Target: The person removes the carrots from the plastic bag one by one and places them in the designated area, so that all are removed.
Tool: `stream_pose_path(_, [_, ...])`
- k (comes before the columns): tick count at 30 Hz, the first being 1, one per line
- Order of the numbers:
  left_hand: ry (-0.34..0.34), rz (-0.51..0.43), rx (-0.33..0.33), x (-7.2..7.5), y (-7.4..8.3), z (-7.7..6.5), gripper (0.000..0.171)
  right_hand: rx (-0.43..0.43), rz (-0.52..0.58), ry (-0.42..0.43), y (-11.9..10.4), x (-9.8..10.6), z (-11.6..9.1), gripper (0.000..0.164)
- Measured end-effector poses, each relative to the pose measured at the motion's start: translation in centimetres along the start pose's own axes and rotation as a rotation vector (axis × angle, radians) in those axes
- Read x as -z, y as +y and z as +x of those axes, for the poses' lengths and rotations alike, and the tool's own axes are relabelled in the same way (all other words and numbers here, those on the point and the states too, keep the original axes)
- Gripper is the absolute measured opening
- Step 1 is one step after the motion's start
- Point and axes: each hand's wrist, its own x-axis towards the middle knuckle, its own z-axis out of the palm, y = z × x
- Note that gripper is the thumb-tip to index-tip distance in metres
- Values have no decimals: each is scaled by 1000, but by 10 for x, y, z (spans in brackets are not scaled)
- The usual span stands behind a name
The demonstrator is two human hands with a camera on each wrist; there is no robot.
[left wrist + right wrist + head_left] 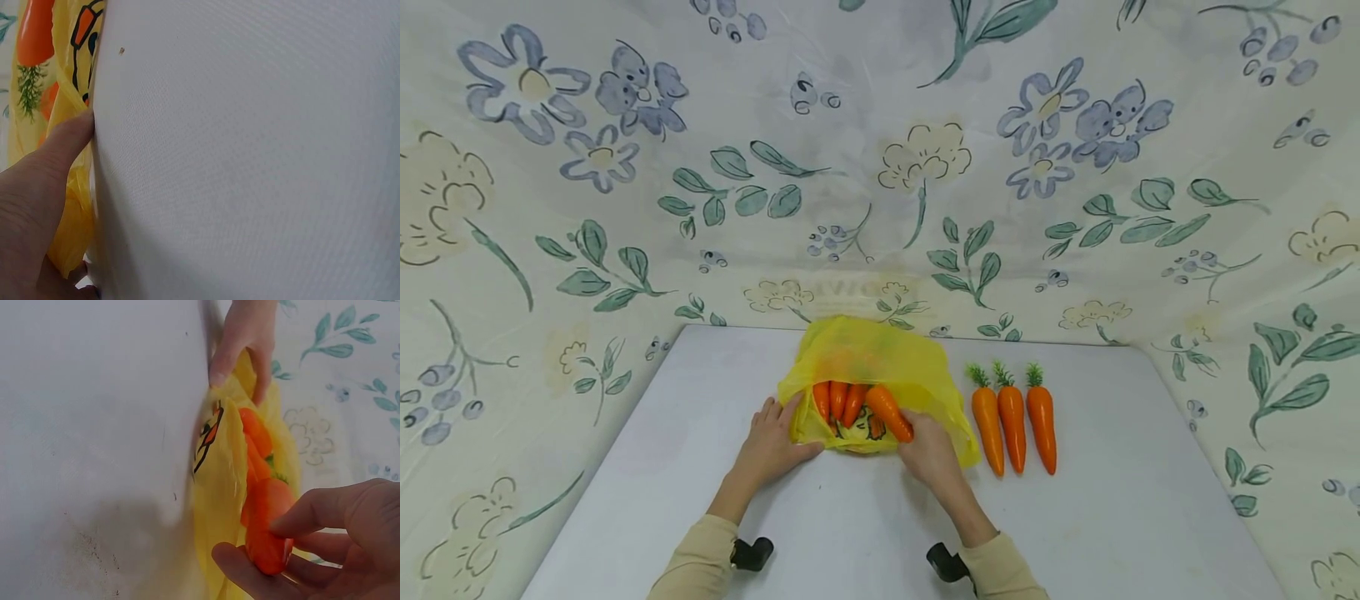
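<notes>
A thin yellow plastic bag (880, 346) lies on the table with its mouth towards me, a dark and orange print on its lower layer. Inside, three smooth orange carrots (853, 406) lie side by side, their far ends under the bag's upper layer. My left hand (771, 443) holds the bag's left edge, thumb (74, 132) on the front lip and fingers round the side. With thumb and fingertips, my right hand (929, 450) grips the pointed end of another carrot (887, 412) at the mouth. Its leafy top (279, 478) is inside the bag.
Right of the bag, three carrots (1012, 425) with green tops lie in a row on the white table (1120, 467). A flower-patterned cloth (850, 192) rises behind the table and at both sides. A black wrist device (752, 553) sits on each forearm.
</notes>
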Motion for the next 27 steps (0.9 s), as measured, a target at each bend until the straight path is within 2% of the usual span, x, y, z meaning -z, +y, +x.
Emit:
stream_pose_path(8, [0, -7, 1, 2, 1, -1, 92, 40, -26, -17, 2, 0, -4, 51])
stream_pose_path(17, [8, -11, -10, 1, 1, -1, 92, 47, -34, -68, 0, -1, -7, 51])
stream_pose_path(27, [13, -10, -17, 1, 2, -1, 92, 82, -60, -63, -9, 0, -13, 47])
